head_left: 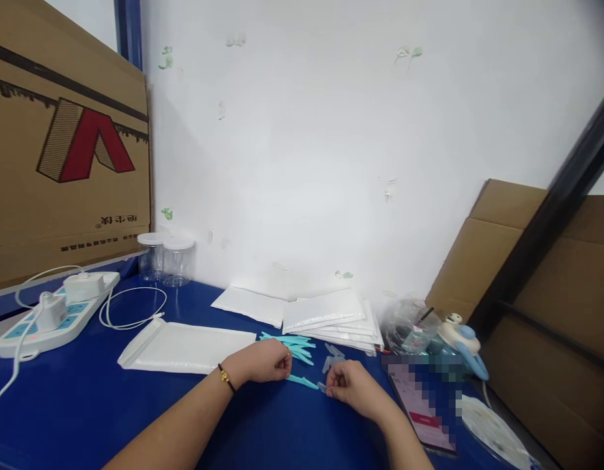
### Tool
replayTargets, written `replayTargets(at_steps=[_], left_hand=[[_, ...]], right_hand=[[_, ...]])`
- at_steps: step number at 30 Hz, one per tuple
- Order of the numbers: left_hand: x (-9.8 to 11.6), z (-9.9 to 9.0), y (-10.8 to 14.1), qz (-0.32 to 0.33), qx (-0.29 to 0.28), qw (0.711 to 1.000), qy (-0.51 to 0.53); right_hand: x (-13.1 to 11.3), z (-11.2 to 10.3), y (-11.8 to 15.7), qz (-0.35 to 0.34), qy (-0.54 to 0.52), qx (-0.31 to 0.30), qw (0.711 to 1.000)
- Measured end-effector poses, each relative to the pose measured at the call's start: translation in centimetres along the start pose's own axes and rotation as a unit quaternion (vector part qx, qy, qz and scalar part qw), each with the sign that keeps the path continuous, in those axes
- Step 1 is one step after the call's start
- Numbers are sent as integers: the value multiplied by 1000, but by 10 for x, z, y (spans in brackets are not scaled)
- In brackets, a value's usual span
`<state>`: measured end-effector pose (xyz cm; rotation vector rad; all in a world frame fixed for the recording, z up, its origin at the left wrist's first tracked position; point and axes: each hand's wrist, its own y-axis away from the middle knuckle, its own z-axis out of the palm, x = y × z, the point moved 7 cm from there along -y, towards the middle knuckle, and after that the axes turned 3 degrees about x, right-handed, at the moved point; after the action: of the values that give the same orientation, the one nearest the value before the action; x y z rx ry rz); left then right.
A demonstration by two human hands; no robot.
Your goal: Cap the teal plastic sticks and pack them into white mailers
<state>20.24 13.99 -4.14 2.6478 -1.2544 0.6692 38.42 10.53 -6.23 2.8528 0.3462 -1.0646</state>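
Note:
My left hand (pixel 272 360) is closed on the end of a slim turquoise eyebrow razor (pixel 303 381), which points right. In my right hand (pixel 349 388), thumb and fingers pinch a small clear plastic cap (pixel 322 387) close to the razor's tip; whether the two touch is too small to tell. Behind my left hand lies a loose pile of similar turquoise razors (pixel 302 351). Several more clear caps (pixel 332 356) rest just beyond my right hand.
White padded mailers (pixel 331 310) are stacked by the wall, and another mailer (pixel 194 346) lies left. A power strip (pixel 81 313), clear jars (pixel 178 264) and a cardboard box (pixel 67 150) stand left. Right are a phone (pixel 419 408) and a blue-white figure (pixel 461 339).

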Motion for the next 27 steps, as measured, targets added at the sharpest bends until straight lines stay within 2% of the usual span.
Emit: replayTargets(at_steps=[6,14,16,19,21,24,27], left_hand=[[5,2,-1,7,-4,1000,4],[22,10,-3,25,-22,999,35],[18,5,-5,17,12,1000,22],[5,-9,-7,-7,102,993,-54],[-5,-16,-7,-25,143,984,-104],[-17,-20,-7,-46,168,976,-128],[-23,-20,-7,-64,167,976,-125]], right_hand=[[-10,4,0,-7,-10,8,1000],[-16,9,3,-3,-38,-33,999],[-14,0,2,-16,-15,-9,1000],[-13,-24,1,-58,38,94,993],[-12,-32,0,-79,67,134,986],[-12,-26,-4,-89,104,123,983],[-11,-16,-8,-80,136,101,982]])
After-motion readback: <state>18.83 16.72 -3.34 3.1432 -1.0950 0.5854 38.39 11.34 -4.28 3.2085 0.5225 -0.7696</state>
